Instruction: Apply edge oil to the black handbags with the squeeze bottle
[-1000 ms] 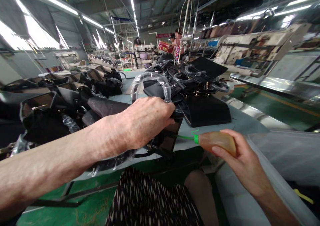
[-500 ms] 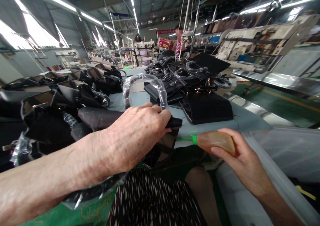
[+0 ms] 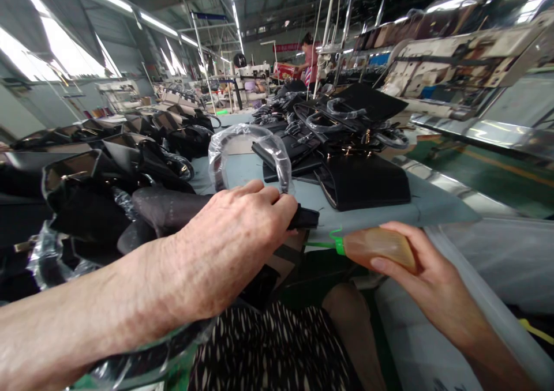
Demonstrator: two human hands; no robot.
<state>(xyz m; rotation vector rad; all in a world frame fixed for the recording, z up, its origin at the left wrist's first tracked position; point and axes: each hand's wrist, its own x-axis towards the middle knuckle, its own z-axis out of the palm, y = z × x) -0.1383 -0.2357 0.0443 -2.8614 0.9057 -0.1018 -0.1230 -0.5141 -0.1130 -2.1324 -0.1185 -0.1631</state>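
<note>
My left hand (image 3: pixel 251 235) is closed on the top edge of a black handbag (image 3: pixel 306 218), its fingertips hidden from me. A handle (image 3: pixel 283 160) wrapped in clear plastic arches up behind the knuckles, and the bag's brown inner side shows below the hand. In my right hand (image 3: pixel 426 270) lies a soft amber bottle (image 3: pixel 378 248), tilted on its side. Its green cap (image 3: pixel 340 245) and thin green nozzle point left at the bag, close to the edge under my left hand. Whether the nozzle tip touches the bag, I cannot tell.
Several black bags (image 3: pixel 78 195) crowd the left side. More black bags (image 3: pixel 367 180) are piled on the blue-grey table (image 3: pixel 437 198) ahead. A white machine (image 3: pixel 459 62) stands at the right, a pale sheet (image 3: pixel 485 264) hangs below it, and a person (image 3: pixel 309 59) is far back.
The view has shifted slightly. Both hands keep their grips, and the bottle stays aimed at the bag. The bag's lower part has swung a little. A person has come into sight at the back.
</note>
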